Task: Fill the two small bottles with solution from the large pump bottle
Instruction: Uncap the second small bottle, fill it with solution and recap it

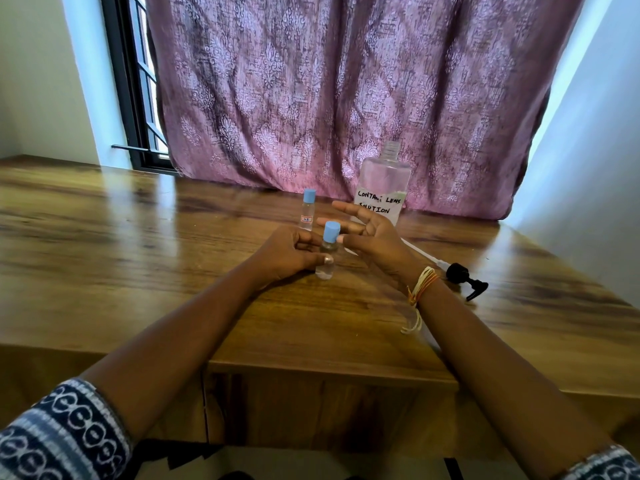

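A small clear bottle (327, 258) with a blue cap stands on the wooden table (138, 258), and my left hand (287, 252) grips its body. My right hand (370, 233) hovers just right of the cap with fingers spread, holding nothing. A second small blue-capped bottle (308, 209) stands behind, apart from both hands. The large clear bottle (384, 183) labelled "contact lens solution" stands at the back right with its neck uncovered. Its black pump head (464, 277) with a white tube lies flat on the table to the right of my right wrist.
A purple patterned curtain (346, 91) hangs behind the table's far edge. A dark window frame (135, 98) shows at the back left. White walls close in on both sides. The table's near edge runs below my forearms.
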`<state>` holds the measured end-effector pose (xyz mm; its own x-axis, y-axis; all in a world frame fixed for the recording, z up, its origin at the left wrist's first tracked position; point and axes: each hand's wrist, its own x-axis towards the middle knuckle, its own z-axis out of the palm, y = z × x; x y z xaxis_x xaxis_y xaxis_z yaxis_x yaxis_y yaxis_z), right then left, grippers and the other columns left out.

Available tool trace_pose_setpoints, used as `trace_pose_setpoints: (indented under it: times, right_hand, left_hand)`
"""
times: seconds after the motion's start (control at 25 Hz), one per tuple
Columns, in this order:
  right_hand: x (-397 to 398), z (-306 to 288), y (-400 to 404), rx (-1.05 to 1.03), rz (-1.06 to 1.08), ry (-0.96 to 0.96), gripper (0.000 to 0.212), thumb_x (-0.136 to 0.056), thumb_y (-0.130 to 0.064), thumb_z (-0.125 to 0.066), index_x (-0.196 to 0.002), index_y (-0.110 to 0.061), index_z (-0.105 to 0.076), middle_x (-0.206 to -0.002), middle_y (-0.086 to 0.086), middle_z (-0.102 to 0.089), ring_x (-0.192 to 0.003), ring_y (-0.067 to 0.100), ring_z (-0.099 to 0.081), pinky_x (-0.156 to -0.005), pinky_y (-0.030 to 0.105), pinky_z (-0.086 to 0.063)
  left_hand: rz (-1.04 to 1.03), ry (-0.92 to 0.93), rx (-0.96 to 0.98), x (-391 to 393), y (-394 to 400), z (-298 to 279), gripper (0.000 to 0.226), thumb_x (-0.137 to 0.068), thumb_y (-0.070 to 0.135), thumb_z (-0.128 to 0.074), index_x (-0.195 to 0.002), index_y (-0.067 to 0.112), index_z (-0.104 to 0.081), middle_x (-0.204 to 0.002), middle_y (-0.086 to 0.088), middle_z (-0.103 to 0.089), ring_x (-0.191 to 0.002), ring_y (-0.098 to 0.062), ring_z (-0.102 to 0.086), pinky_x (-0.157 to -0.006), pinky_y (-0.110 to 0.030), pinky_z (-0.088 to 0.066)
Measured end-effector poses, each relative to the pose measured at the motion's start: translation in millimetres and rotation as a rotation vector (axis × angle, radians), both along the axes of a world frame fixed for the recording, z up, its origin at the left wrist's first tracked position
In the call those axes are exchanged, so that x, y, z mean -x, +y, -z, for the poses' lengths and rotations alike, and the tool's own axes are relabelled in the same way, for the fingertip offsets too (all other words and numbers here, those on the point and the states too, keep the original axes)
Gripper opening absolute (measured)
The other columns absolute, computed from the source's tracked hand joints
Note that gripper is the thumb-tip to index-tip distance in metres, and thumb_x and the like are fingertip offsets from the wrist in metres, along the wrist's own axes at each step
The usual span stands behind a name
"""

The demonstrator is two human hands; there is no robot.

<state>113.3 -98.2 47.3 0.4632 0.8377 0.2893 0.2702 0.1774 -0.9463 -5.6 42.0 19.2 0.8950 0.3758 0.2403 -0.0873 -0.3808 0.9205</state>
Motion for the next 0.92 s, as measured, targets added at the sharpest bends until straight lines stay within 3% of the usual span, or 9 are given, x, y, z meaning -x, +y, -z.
trace_pose_setpoints:
  times: [0.16, 0.32, 0.44, 0.6, 0.76, 0.84, 0.92]
  right_hand:
    - [3, 6, 4, 0.011, 0.150, -0.064, 0.057, -0.074, 0.008, -0.074, -0.127, -0.002, -0.055, -0.100, 0.011, -0.071, -0.090, 0.014, -0.069, -0.083, 0.025, -0.057]
    - [4, 5, 4, 0.002, -0.027, 0.065, 0.064, -0.076, 0.009, -0.068, -0.134, -0.007, -0.047, -0.126, 0.019, -0.063, -0.114, 0.028, -0.063, -0.098, 0.038, -0.052]
    - [5, 2, 2, -0.026, 0.050, -0.021, 0.051, -0.081, 0.011, -0.065, -0.129, -0.001, -0.052, -0.120, 0.023, -0.065, -0.109, 0.027, -0.066, -0.093, 0.034, -0.055]
    - [14, 5, 5, -0.018, 0.182, -0.128, 0.044, -0.076, 0.003, -0.075, -0.116, -0.004, -0.059, -0.100, 0.007, -0.070, -0.086, 0.005, -0.069, -0.076, 0.019, -0.056]
    - [13, 1, 3, -0.026, 0.036, -0.053, 0.050, -0.086, 0.007, -0.061, -0.132, -0.007, -0.048, -0.128, 0.017, -0.062, -0.114, 0.022, -0.063, -0.096, 0.033, -0.054]
    - [9, -3, 0, -0.051, 0.002, -0.023, 0.044, -0.089, 0.010, -0.054, -0.131, -0.004, -0.050, -0.126, 0.020, -0.062, -0.114, 0.025, -0.063, -0.096, 0.031, -0.054]
    - [8, -5, -1, -0.058, 0.063, -0.057, 0.036, -0.088, 0.007, -0.058, -0.123, -0.003, -0.057, -0.115, 0.017, -0.068, -0.102, 0.017, -0.068, -0.088, 0.024, -0.056]
  left_hand:
    - [-0.002, -0.019, 0.017, -1, 1, 2, 0.031, -0.077, 0.003, -0.076, -0.107, 0.003, -0.071, -0.099, -0.014, -0.075, -0.087, -0.016, -0.071, -0.078, -0.022, -0.058]
    - [0.011, -0.022, -0.004, -1, -1, 0, 0.028, -0.077, 0.002, -0.076, -0.105, 0.006, -0.072, -0.093, -0.002, -0.076, -0.079, -0.004, -0.071, -0.069, -0.013, -0.053]
    - [0.003, -0.018, -0.013, 0, -1, 0, 0.027, -0.078, 0.004, -0.076, -0.105, 0.007, -0.073, -0.093, 0.000, -0.076, -0.081, -0.004, -0.071, -0.069, -0.011, -0.053]
    - [-0.001, -0.034, -0.050, -1, 2, 2, 0.029, -0.078, 0.004, -0.076, -0.106, 0.008, -0.072, -0.094, -0.001, -0.076, -0.083, -0.006, -0.071, -0.073, -0.014, -0.054]
    - [-0.013, -0.033, 0.002, -3, 2, 4, 0.028, -0.077, 0.002, -0.075, -0.105, 0.004, -0.072, -0.095, -0.009, -0.076, -0.083, -0.010, -0.071, -0.075, -0.017, -0.056]
    - [-0.014, -0.022, 0.018, -4, 3, 4, 0.025, -0.076, 0.003, -0.076, -0.100, 0.010, -0.073, -0.099, -0.011, -0.076, -0.089, -0.016, -0.071, -0.080, -0.020, -0.057]
    - [-0.004, -0.020, 0.029, -4, 4, 4, 0.024, -0.076, 0.004, -0.077, -0.096, 0.016, -0.074, -0.098, -0.009, -0.076, -0.090, -0.017, -0.071, -0.083, -0.025, -0.057]
